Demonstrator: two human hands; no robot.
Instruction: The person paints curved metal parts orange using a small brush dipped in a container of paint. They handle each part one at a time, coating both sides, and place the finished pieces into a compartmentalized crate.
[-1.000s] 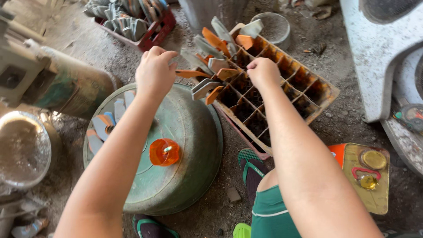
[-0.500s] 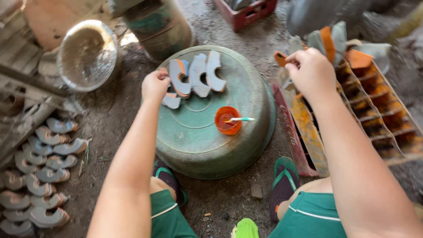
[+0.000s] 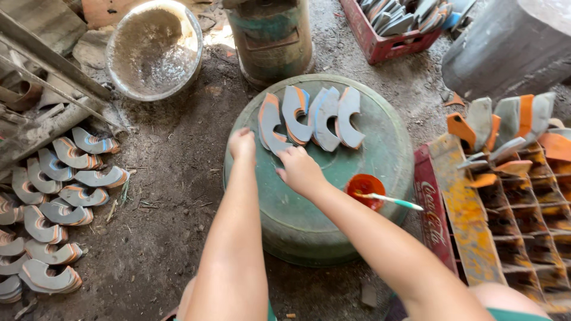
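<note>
An upturned green basin point(image 3: 380, 160) serves as a work surface. Several grey and orange curved sole pieces point(image 3: 312, 116) lie in a row on its top. My left hand point(image 3: 242, 144) rests at the left end of the row, touching the leftmost piece. My right hand point(image 3: 299, 168) sits just below that same piece, fingertips on its lower edge. A small orange cup point(image 3: 364, 189) with a light blue brush point(image 3: 392, 201) across it stands on the basin to the right of my right hand.
A partitioned crate point(image 3: 505, 208) with more pieces stands at the right. Rows of finished curved pieces point(image 3: 53, 202) lie on the dirt floor at the left. A metal bowl point(image 3: 153, 47), a green drum point(image 3: 270, 35) and a red crate point(image 3: 398, 27) stand behind.
My right hand has left the partitioned crate and come over to the basin. Both hands now meet at the leftmost piece in the row. The view has shifted left.
</note>
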